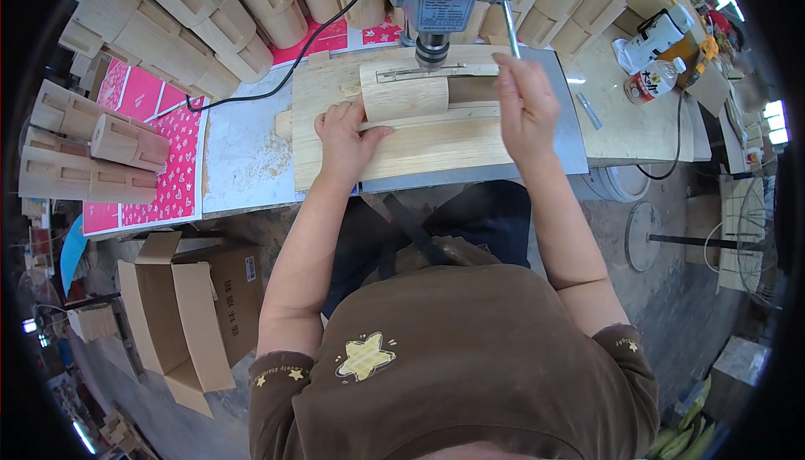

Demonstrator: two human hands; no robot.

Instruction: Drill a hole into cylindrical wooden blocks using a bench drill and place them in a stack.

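Observation:
A bench drill press (444, 7) stands at the far side of the table, its chuck (432, 51) just above a pale wooden cylinder (407, 95). The cylinder lies on its side on a wooden board (436, 154), with a rectangular cutout toward its right. A thin dark slot or strip runs along its top. My left hand (345, 137) grips the cylinder's left end, thumb stretched along the near side. My right hand (528, 108) is closed at the lower end of the drill's metal feed lever (510, 28); its fingers partly hide that end.
Several similar wooden cylinders (126, 145) lie at the left on pink patterned sheeting (180, 141), and more are stacked behind. A black cable (314, 36) crosses the table. At right are a bottle (654, 83) and a small blue tool (589, 111). An open carton (193, 309) sits on the floor.

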